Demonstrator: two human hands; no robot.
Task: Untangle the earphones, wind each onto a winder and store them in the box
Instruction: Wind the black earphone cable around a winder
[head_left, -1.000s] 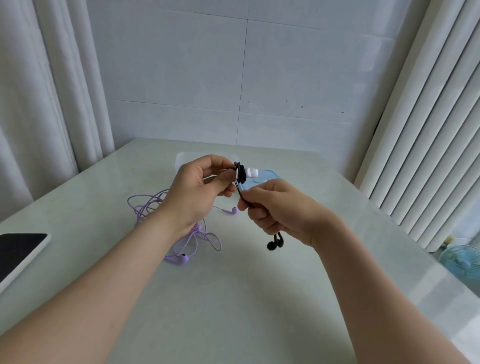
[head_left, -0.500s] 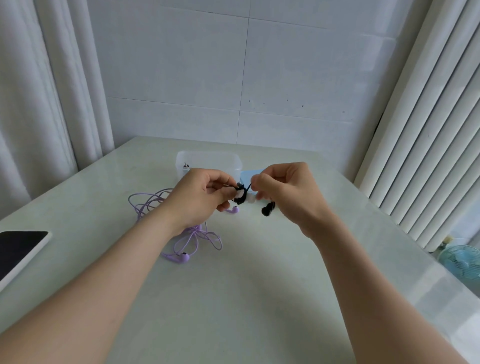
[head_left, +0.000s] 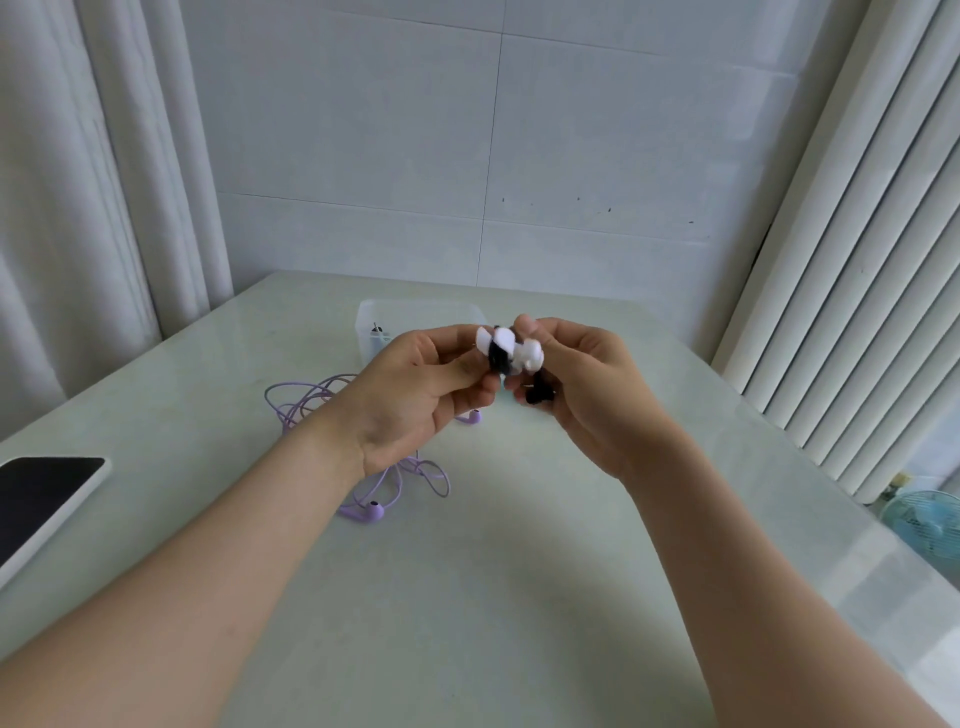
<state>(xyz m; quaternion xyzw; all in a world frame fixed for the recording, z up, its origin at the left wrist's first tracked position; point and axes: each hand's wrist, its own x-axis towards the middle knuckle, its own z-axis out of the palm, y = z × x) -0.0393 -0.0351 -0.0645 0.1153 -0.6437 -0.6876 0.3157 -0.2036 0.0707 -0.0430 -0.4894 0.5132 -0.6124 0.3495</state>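
A white winder (head_left: 519, 353) with black earphone cord wound round its middle is held in the air between both hands. My left hand (head_left: 415, 395) pinches its left end and my right hand (head_left: 582, 384) pinches its right end. The black earbuds (head_left: 537, 395) hang just under my right fingers. Purple earphones (head_left: 332, 410) lie in a loose tangle on the table, partly hidden by my left wrist. A clear plastic box (head_left: 415, 317) stands behind my hands, with something small and dark inside at its left.
A phone (head_left: 41, 499) with a dark screen lies at the table's left edge. Curtains hang at left and vertical blinds at right. A small fan (head_left: 930, 525) stands on the floor past the table's right edge.
Both hands rose a little and came together on the winder. The dangling black earbuds went from well below my right hand up to just under its fingers as the cord got shorter.
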